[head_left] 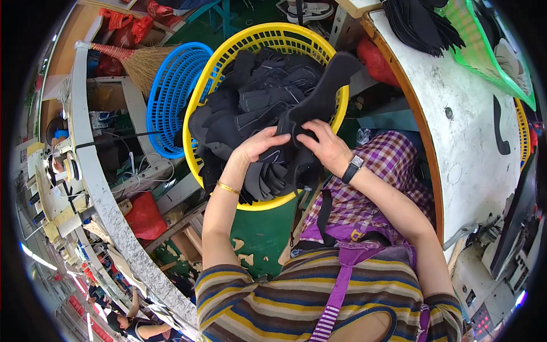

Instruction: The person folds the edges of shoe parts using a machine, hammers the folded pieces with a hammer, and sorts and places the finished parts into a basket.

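Observation:
In front of me stands a yellow plastic basket (196,114) heaped with black cut fabric pieces (265,100), some edged with pale stitching. Over the heap I hold one long black fabric piece (319,85), whose broad end reaches up past the basket's right rim. My left hand (259,145) grips its left edge, thumb on top and the other fingers partly hidden behind the cloth. Closed on the right edge is my right hand (327,149), fingers bent and pressing into the fabric. A fanned stack of dark grey pieces (266,181) lies in the basket below my hands.
An empty blue basket (174,102) leans beside the yellow one, near a straw broom (145,65). To the right curves a white worktable (456,131) with a black strip (499,125), a black fabric bundle (419,25) and a green basket (493,57). Scraps litter the green floor (259,233).

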`<state>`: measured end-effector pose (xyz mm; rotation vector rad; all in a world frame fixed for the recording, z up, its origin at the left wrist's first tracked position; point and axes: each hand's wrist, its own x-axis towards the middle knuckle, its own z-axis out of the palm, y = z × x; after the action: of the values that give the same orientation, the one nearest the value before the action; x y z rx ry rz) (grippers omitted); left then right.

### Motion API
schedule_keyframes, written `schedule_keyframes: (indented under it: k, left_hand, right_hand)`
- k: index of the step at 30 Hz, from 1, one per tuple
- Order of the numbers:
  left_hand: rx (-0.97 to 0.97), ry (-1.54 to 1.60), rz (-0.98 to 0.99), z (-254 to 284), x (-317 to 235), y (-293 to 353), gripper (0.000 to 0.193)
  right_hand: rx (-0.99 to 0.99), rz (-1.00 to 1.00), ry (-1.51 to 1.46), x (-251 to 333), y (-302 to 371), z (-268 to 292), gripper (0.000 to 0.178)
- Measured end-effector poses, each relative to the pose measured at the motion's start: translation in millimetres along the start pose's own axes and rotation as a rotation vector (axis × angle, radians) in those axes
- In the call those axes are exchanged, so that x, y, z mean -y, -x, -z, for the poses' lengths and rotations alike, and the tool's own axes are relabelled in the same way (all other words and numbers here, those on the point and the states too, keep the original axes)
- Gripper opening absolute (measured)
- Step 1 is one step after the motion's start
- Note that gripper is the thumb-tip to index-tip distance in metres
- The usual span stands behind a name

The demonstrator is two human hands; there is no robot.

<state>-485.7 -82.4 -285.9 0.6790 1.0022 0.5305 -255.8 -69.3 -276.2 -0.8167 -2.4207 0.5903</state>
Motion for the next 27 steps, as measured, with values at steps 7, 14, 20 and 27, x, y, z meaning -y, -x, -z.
schedule_keyframes:
  k: [7, 14, 20, 27]
  left_hand:
    - [-0.074, 0.035, 0.062, 1.6, -12.5, 7.6, 0.026]
    - [-0.148, 0.032, -0.044, -8.3, -27.0, 15.1, 0.024]
    - [-0.252, 0.445, 0.045, 10.3, -41.9, 26.0, 0.025]
    - [-0.375, 0.059, -0.128, -12.8, -14.4, 11.0, 0.047]
  right_hand:
    - [-0.066, -0.65, -0.24, -49.2, -20.1, 38.7, 0.02]
    - [-0.02, -0.834, -1.458, -38.4, -40.8, 121.9, 0.009]
    - [0.644, -0.812, -1.855, 4.9, -28.1, 130.1, 0.015]
    - [0.208, -0.955, -1.412, -17.5, -36.6, 66.1, 0.045]
